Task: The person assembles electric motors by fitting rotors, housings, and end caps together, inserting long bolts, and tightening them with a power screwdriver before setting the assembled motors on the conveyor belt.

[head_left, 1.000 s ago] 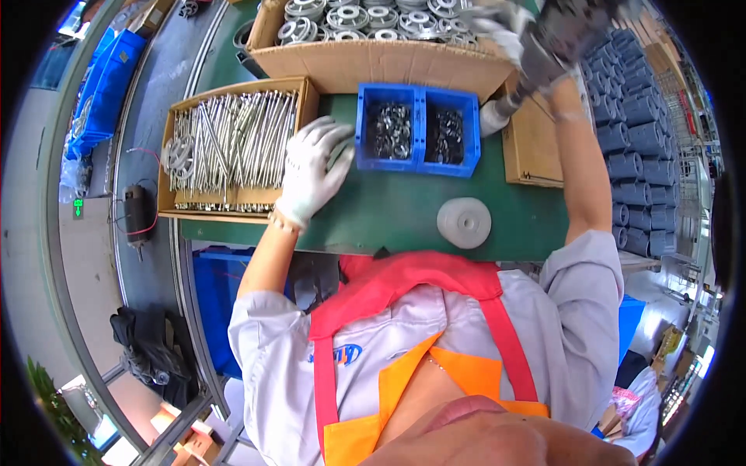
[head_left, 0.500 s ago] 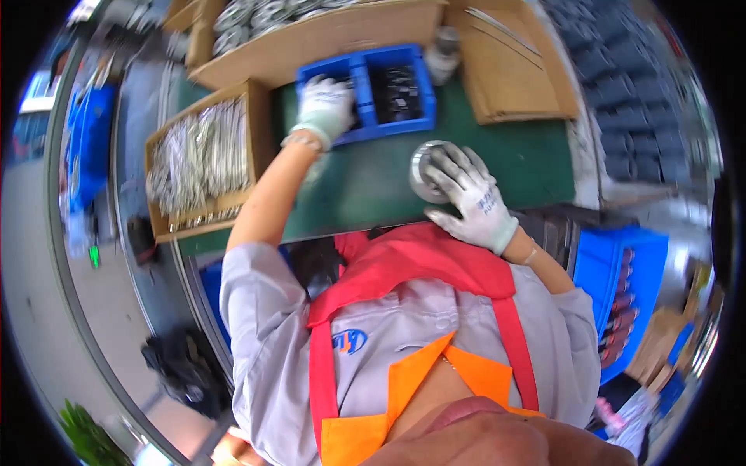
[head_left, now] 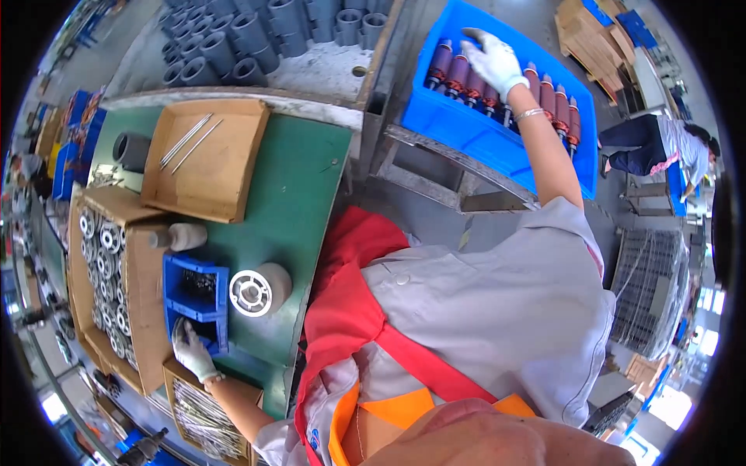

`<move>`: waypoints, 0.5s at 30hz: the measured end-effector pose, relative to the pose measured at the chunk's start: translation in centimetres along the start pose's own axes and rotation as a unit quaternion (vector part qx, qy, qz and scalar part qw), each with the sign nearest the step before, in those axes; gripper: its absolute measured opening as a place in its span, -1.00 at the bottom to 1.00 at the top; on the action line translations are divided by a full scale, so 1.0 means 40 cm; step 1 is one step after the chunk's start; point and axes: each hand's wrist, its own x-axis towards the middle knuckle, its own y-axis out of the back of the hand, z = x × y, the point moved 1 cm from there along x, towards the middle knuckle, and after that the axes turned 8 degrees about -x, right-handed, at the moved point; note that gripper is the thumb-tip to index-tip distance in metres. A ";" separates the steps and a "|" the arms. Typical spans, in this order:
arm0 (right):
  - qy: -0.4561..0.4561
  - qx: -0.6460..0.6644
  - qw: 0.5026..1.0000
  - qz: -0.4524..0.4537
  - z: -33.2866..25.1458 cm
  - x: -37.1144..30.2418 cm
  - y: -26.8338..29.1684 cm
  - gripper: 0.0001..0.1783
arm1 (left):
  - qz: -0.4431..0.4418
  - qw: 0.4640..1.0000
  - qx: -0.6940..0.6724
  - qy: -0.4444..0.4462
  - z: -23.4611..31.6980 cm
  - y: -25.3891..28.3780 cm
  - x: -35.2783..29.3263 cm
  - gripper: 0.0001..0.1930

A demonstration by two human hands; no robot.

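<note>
My right hand point(head_left: 497, 64), in a white glove, reaches over a blue tub point(head_left: 474, 140) at the far right. Its fingers are stretched apart above a row of motor rotors point(head_left: 546, 99) with reddish-brown bodies and metal shafts. I see nothing held in it. My left hand point(head_left: 191, 351), gloved too, is at the near compartment of a small blue divided bin point(head_left: 206, 313); its fingertips dip inside, partly hidden. Small dark parts point(head_left: 200, 284) lie in the other compartment. Beside the bin, a round metal motor housing point(head_left: 263, 290) stands on the green table point(head_left: 291, 186).
Past the bin stand a white bottle point(head_left: 186, 236), a shallow cardboard tray point(head_left: 225, 182) with thin rods and a carton point(head_left: 148, 311) of metal end covers. A box of long metal pins point(head_left: 203, 415) is near my left forearm. Grey cylinders point(head_left: 249, 71) fill the back; a person point(head_left: 676, 147) works far right.
My body and view have turned right. My right hand has left the round metal part on the table and now reaches over the rotor tub. My left hand stays at the blue bin.
</note>
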 end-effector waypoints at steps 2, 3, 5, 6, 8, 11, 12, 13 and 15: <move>-0.125 -0.164 0.978 -0.015 0.229 0.001 -0.018 -0.40 | 0.038 0.998 -0.055 -0.023 0.023 0.001 -0.006 -0.77; -0.182 -0.241 0.953 -0.042 0.317 0.001 -0.025 -0.32 | 0.054 0.993 -0.104 -0.002 0.029 -0.002 -0.011 -0.78; -0.290 -0.255 0.902 -0.195 0.272 -0.012 0.049 -0.16 | 0.079 0.993 -0.087 -0.017 0.004 0.008 -0.045 -0.78; -0.312 -0.228 0.894 -0.225 0.380 -0.027 -0.008 -0.17 | 0.110 0.988 -0.106 -0.001 0.023 0.005 -0.050 -0.78; -0.286 -0.251 0.894 -0.234 0.381 -0.022 -0.088 -0.15 | 0.180 0.983 0.032 0.030 0.107 0.023 -0.111 -0.79; -0.215 -0.259 0.900 -0.276 0.386 -0.006 -0.112 -0.16 | 0.250 0.959 -0.129 0.039 0.122 -0.004 -0.160 -0.82; -0.176 -0.250 0.920 -0.247 0.423 -0.026 -0.125 -0.17 | 0.253 0.953 -0.166 0.025 0.169 -0.028 -0.161 -0.83; -0.161 -0.275 0.915 -0.247 0.455 -0.033 -0.130 -0.20 | 0.200 0.969 -0.142 0.012 0.273 -0.043 -0.164 -0.81; -0.109 -0.337 0.912 -0.209 0.495 -0.038 -0.131 -0.30 | 0.133 0.987 -0.016 -0.086 0.389 -0.071 -0.183 -0.80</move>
